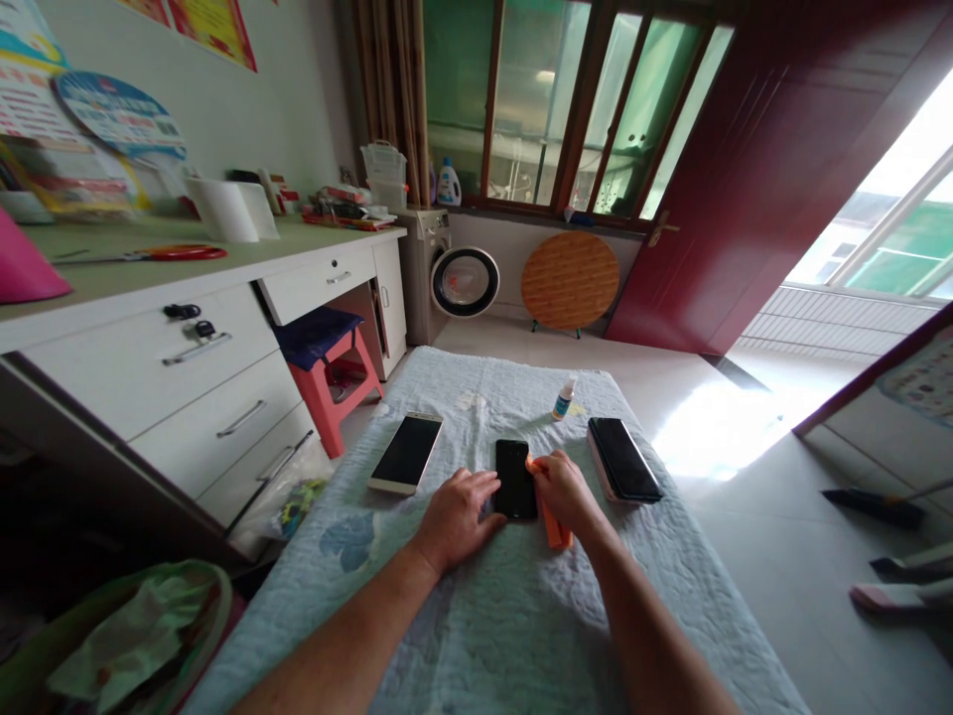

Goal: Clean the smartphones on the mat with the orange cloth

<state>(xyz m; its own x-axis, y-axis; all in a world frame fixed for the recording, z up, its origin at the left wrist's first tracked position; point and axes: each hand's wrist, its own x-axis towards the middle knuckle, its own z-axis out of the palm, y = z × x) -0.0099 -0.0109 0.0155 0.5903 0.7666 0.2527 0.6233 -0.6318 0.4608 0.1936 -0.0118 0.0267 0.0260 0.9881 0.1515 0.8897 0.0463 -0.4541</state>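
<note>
A black smartphone lies face up on the cloth-covered table, between my two hands. At its left edge rests my left hand, fingers stretched out and touching the phone's side. My right hand is closed on an orange cloth, which hangs below the fingers and meets the phone's upper right edge. To the left lies a gold-and-white smartphone with a dark screen. On the right, another black phone sits on top of a stack. A small spray bottle stands upright beyond the middle phone.
A pale blue quilted cloth covers the table. A white desk runs along the left, with a red stool by it. A bin is at lower left. Behind are a washing machine and a round wooden board.
</note>
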